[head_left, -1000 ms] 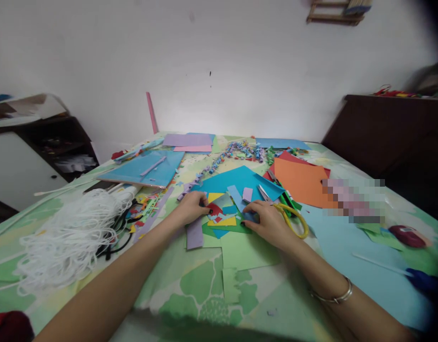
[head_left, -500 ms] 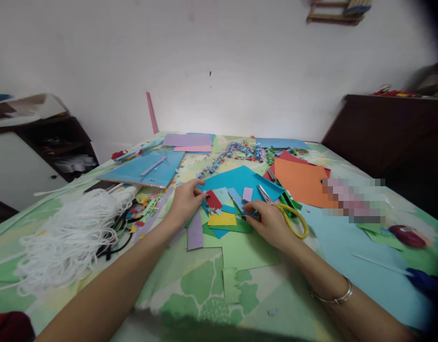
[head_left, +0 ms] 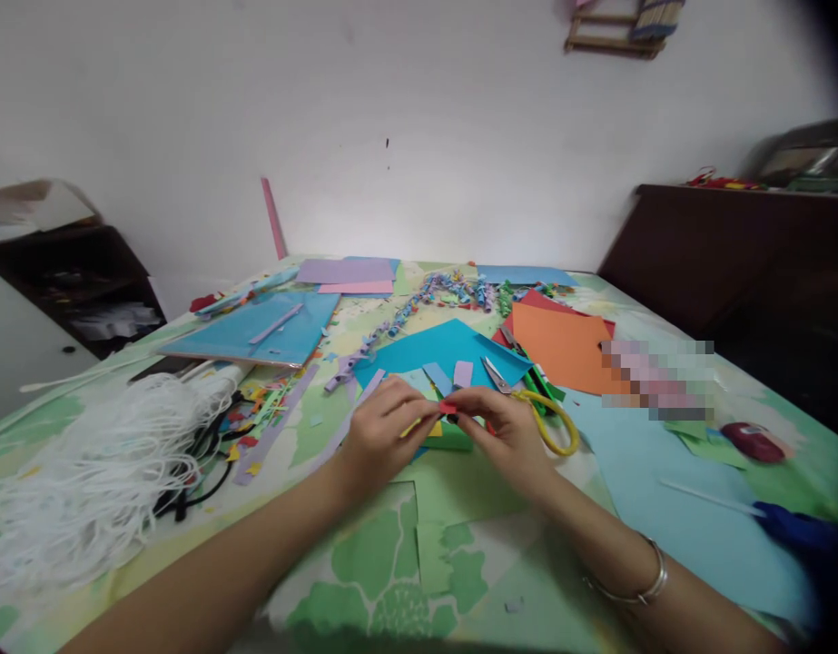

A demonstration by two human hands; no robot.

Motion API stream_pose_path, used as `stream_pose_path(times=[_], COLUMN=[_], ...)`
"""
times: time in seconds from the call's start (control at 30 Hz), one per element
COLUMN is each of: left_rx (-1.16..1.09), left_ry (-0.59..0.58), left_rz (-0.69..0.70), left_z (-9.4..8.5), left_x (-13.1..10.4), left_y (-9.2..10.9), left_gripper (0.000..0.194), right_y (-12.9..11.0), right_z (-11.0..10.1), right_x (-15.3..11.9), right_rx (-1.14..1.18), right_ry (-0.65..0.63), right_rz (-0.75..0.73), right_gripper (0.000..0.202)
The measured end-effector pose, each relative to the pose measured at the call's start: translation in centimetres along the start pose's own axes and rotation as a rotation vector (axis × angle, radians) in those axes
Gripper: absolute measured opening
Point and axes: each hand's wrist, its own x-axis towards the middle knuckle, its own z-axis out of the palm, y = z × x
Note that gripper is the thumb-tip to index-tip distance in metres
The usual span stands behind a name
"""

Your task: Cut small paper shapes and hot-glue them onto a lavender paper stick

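Near middle of table (head_left: pixel 364 545): left hand (head_left: pixel 386 429) and right hand (head_left: pixel 501 429) both pinch a small red paper piece (head_left: pixel 447 408), two-sided probably for control. Just right, yellow-handled scissors (head_left: pixel 527 397) lie handles nearer, likely for easy reach. Far: curled-paper garland (head_left: pixel 397 324), perhaps set back against crushing.

- Looks forward and down from the head, over the table (head_left: pixel 364 545).
- Sits close enough to place the left hand (head_left: pixel 384 431) and right hand (head_left: pixel 504 431) near mid-picture.
- Faces the white wall (head_left: pixel 419 136), taking in a dark cabinet (head_left: pixel 732 245) at right.
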Motion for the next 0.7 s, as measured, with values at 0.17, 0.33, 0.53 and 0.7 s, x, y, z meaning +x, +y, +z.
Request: stream_pose_path(times=[0.17,0.33,0.53,0.7], left_rx=[-0.052,-0.428,-0.808,-0.822], left_ry=[-0.014,0.023,0.061,0.072], left_rz=[-0.020,-0.450,-0.915,-0.950], left_z=[0.25,0.27,0.74,0.70], left_x=[-0.21,0.32,0.11,0.35], left_y=[0.92,1.04,0.98,1.04], left_gripper=[0.016,0.008,0.005,0.007], right_y=[-0.15,-0.41,-0.21,-0.15], right_z=[-0.27,-0.46,-0.18,0.11], right_x=[-0.08,-0.06,0.14,-0.05], right_rx=[0.014,0.197,0.314,0.429], right_ry=[0.076,0.073,0.130,0.122], right_rz=[-0.029,0.077,0.227,0.315], right_gripper=[0.012,0.011,0.008,0.009])
